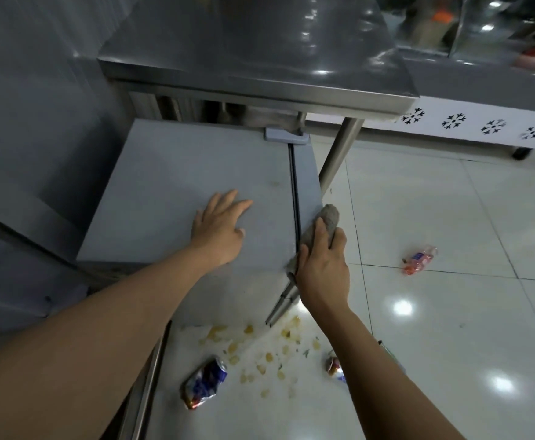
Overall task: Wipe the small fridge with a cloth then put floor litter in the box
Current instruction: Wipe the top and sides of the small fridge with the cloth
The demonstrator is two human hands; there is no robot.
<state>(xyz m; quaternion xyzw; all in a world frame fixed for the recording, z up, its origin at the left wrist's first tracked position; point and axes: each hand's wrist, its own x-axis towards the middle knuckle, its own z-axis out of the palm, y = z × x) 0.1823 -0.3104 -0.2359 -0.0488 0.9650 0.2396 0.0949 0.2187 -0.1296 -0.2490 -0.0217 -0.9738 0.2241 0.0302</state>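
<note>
L hand (220,228) lies flat w/ fingers straight on the top of the small grey fridge (171,185), which sits partly under a stainless steel desk (260,74). Just right of it, R hand (321,262) curls its fingers round a rolled grey-brown cloth (328,219), pressed on the fridge's right edge by the dark door seam. On the white tiled floor (434,328) — a crushed blue can (204,384) below the fridge amid yellowish food scraps (260,354), a second crushed can (334,368) partly behind the R forearm, and a crumpled red-label plastic bottle (418,260) farther right.

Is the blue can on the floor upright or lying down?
Lying down. The blue can lies crushed on its side on the floor tiles, near yellowish food scraps.
</note>
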